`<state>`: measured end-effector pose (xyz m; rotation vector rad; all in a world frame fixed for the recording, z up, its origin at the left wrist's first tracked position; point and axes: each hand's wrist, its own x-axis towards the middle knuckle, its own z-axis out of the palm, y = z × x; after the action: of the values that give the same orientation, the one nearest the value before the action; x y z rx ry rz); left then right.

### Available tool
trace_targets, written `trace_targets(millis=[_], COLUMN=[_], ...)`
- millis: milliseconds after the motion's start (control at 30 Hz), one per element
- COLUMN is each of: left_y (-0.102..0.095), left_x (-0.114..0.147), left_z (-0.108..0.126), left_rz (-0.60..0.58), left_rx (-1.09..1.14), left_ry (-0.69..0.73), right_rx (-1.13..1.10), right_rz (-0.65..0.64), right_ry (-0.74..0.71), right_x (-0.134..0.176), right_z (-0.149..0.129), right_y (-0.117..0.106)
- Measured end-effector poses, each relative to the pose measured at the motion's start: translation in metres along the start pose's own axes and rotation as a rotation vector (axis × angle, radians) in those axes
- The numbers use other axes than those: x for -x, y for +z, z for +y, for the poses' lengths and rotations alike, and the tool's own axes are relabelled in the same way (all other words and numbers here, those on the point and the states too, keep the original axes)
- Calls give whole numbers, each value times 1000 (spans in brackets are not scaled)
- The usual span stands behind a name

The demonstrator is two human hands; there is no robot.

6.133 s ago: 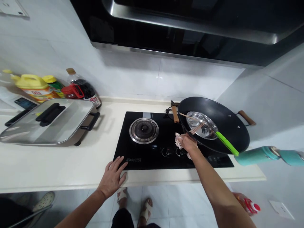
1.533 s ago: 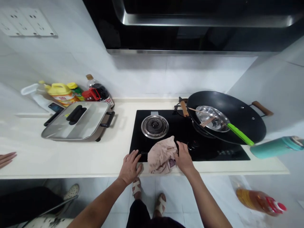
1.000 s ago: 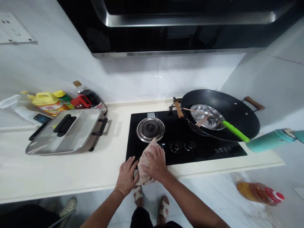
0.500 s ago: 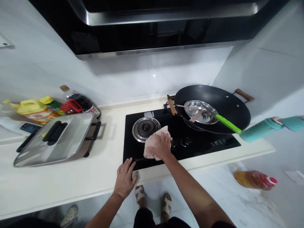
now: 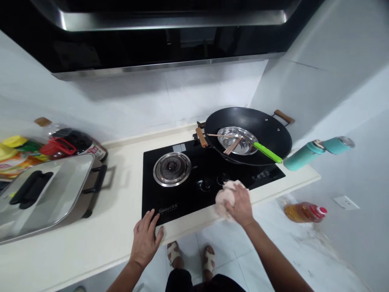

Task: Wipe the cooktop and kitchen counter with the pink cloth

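Observation:
Under my right hand point(image 5: 240, 204) is a pale pink cloth point(image 5: 225, 196), pressed at the front edge of the black glass cooktop point(image 5: 185, 198), just in front of the control knobs point(image 5: 205, 185). The fingers bend over the cloth, and part of it hangs blurred over the counter's edge. My left hand point(image 5: 146, 239) rests flat with fingers spread on the counter, fingertips at the cooktop's front left corner. A round burner point(image 5: 172, 169) lies uncovered on the cooktop's left side.
A black wok point(image 5: 273, 138) covers the right burner, holding a metal bowl point(image 5: 243, 151), chopsticks and a green-handled utensil point(image 5: 267, 152). Teal bottle point(image 5: 304, 156) at right. Lidded electric pan point(image 5: 69, 190) and several bottles at left. Range hood point(image 5: 170, 44) overhead; oil bottle point(image 5: 304, 212) on the floor.
My right hand has moved the cloth right and toward me, from beside the left burner to the cooktop's front edge. My left hand stays on the counter. The view has shifted right.

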<state>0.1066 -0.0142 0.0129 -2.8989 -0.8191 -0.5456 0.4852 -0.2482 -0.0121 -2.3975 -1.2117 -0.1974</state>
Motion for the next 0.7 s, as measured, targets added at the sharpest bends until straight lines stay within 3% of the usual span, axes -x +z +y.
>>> trace_targets(millis=[200, 267, 333, 400, 500, 700], left_y=[1, 2, 3, 4, 4, 2], left_x=[0, 0, 0, 0, -1, -1], left_z=[0, 0, 0, 0, 1, 2], left_rz=[-16, -15, -13, -11, -10, -16], left_rx=[17, 31, 46, 59, 70, 56], left_ry=[-20, -23, -27, -34, -46, -27], right_rx=[178, 183, 182, 180, 139, -14], right_rz=[-1, -2, 48, 138, 223, 109], right_ry=[411, 531, 587, 554, 375, 144], right_x=[-27, -28, -24, -14, 9, 54], right_z=[122, 140, 141, 122, 66, -74], right_y=[-30, -38, -40, -36, -20, 13])
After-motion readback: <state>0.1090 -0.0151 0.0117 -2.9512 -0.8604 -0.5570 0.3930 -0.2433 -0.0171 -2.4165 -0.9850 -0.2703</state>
